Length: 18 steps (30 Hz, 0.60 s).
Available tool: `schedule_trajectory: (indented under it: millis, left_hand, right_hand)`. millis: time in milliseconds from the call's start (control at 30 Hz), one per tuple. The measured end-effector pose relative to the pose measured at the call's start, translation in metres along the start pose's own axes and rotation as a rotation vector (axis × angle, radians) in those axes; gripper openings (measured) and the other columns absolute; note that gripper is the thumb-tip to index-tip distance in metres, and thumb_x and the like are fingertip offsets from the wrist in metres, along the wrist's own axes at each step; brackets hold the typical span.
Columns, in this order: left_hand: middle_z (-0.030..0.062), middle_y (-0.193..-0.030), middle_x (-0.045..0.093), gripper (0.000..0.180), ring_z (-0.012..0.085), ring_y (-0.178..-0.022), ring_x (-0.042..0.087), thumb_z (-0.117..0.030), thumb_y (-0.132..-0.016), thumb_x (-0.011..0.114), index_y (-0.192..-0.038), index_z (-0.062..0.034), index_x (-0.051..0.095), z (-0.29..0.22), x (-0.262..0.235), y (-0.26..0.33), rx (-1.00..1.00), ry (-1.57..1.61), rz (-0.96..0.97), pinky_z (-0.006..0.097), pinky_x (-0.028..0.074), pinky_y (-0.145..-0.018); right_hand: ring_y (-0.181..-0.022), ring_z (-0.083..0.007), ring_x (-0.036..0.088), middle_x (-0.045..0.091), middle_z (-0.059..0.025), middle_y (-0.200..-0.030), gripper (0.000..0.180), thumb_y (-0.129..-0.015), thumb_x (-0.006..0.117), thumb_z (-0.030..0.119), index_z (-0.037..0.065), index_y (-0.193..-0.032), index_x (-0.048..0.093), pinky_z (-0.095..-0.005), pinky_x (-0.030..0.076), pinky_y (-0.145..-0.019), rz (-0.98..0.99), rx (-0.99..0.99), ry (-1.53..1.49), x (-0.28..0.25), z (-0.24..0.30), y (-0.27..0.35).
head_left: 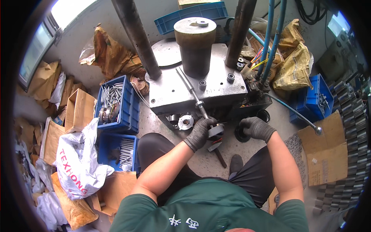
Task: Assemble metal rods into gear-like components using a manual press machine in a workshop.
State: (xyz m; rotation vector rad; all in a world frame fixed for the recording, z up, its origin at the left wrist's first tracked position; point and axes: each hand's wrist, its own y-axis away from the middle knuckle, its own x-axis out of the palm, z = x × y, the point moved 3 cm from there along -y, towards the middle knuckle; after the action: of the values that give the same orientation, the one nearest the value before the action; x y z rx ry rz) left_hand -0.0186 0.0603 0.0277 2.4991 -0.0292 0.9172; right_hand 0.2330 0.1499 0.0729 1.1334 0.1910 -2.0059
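My left hand (201,133), in a dark grey glove, is closed around the lower part of a long stepped metal shaft (188,84). The shaft slants up and left over the press table (166,92); a thick grey disc (216,131) sits by its near end, beside my fingers. My right hand (258,128), gloved alike, is curled closed to the right of the shaft and apart from it. Whatever its fingers hold is hidden. Just beyond them is a black ring (241,134). Two small bearings, a nearer one (202,84) and a farther one (230,77), stand on the table.
A thick press ram (195,50) rises between two dark columns, with a small ring (201,23) on top. Blue crates of metal rods (111,94) stand left. A hammer-like tool (218,154) lies below my hands. Stacked metal parts (349,143) and flattened cardboard (326,158) lie right.
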Motion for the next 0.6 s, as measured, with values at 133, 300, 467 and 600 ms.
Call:
schedule_trajectory:
  millis: [133,300,467,600]
  left_hand:
    - [0.0201,-0.104,0.073,0.027,0.0324,-0.091,0.075,-0.023,-0.094,0.065,-0.109,-0.0006,0.063,-0.009,-0.011,-0.007,-0.048,0.050,-0.012,0.047,0.064,-0.077]
    - [0.0178,-0.102,0.073,0.023,0.0275,-0.090,0.073,-0.024,-0.100,0.062,-0.107,-0.0029,0.065,-0.017,-0.011,-0.015,0.007,0.058,-0.043,0.039,0.062,-0.081]
    - [0.0099,-0.099,0.073,0.023,0.0167,-0.087,0.070,-0.026,-0.101,0.064,-0.106,-0.0042,0.066,-0.005,-0.028,-0.020,0.229,-0.445,-0.216,0.031,0.058,-0.079]
    - [0.0070,-0.097,0.070,0.024,0.0142,-0.086,0.067,-0.026,-0.103,0.064,-0.110,-0.0036,0.064,0.001,-0.032,-0.013,0.448,-0.709,-0.247,0.032,0.055,-0.079]
  right_hand:
    - [-0.089,-0.0336,0.074,0.075,-0.0190,-0.092,0.027,-0.085,0.063,0.016,0.007,-0.108,0.074,-0.0412,0.058,-0.082,0.125,0.086,-0.018,0.001,0.000,0.007]
    - [-0.091,-0.0332,0.075,0.076,-0.0191,-0.096,0.032,-0.085,0.063,0.020,0.008,-0.113,0.074,-0.0415,0.058,-0.084,0.140,0.096,0.033,-0.001,-0.005,0.014]
    - [-0.102,-0.0365,0.072,0.075,-0.0216,-0.107,0.039,-0.084,0.063,0.021,0.009,-0.120,0.073,-0.0430,0.057,-0.091,0.147,0.144,0.021,-0.004,-0.007,0.016]
    - [-0.109,-0.0372,0.071,0.074,-0.0219,-0.112,0.041,-0.083,0.063,0.023,0.009,-0.120,0.073,-0.0438,0.055,-0.096,0.119,0.166,0.049,-0.009,-0.014,0.023]
